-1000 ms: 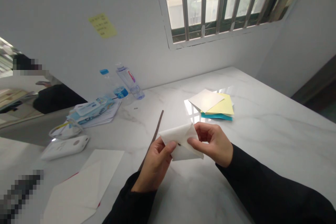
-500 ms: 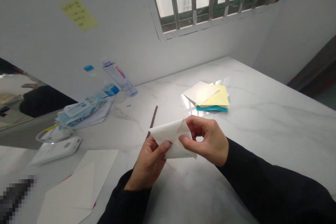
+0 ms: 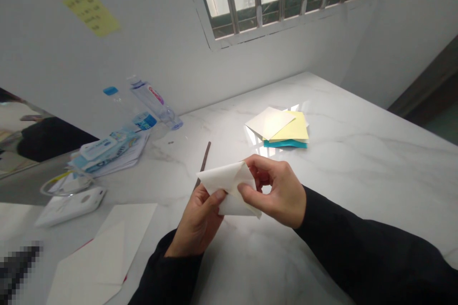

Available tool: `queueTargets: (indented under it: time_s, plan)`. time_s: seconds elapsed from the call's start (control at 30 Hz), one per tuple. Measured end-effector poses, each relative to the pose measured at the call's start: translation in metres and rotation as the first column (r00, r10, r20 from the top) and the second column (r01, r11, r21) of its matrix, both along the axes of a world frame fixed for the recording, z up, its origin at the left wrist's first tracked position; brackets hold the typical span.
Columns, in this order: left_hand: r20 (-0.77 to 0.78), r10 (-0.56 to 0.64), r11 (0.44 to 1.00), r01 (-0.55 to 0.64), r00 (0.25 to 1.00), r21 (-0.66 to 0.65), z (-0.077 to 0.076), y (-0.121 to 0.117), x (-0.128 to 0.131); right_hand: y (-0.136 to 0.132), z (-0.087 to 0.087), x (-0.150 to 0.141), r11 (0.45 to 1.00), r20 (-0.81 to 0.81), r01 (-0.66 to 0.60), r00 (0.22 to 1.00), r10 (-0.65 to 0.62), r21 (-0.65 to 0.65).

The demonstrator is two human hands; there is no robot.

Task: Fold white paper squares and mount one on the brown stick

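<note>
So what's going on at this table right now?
A person holds a folded white paper above the table, left hand on one side, right hand on the other. A dark stick lies just beyond, and a stack of coloured paper sits farther back.

One folded white paper (image 3: 232, 186), gripped at its left side by the left hand (image 3: 202, 217), thumb on top, and at its right side by the right hand (image 3: 277, 190), fingers bent. One thin dark stick (image 3: 205, 155), lying on the tabletop (image 3: 343, 167), partly behind the left hand. One stack of coloured papers (image 3: 291, 128), yellow over teal, near the far edge. Two plastic bottles, leaning against the wall (image 3: 150, 33). One pack of wipes (image 3: 103, 150), on papers beside the bottles. White sheets (image 3: 103, 252), near the left.
</note>
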State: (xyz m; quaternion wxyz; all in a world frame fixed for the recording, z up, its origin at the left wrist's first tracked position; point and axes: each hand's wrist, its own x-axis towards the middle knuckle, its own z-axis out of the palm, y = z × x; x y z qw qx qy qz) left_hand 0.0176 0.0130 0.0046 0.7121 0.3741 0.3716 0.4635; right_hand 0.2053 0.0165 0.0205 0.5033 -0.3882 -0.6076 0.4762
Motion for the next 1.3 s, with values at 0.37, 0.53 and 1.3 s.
queueTargets:
  time_s: [0.37,0.53,1.3]
  plan:
    - [0.019,-0.016,1.000,0.017,1.000,-0.026,-0.001,0.000,0.001,-0.005,0.005,0.000,1.000,0.014,-0.020,1.000,0.020,0.010]
    - [0.029,-0.014,1.000,0.014,0.999,-0.005,0.002,-0.001,0.001,-0.004,0.005,0.001,1.000,0.028,-0.004,1.000,0.004,0.007]
    - [0.012,-0.018,1.000,0.018,1.000,0.013,-0.008,0.000,-0.002,-0.004,0.003,0.001,1.000,0.045,0.023,0.999,-0.023,-0.014]
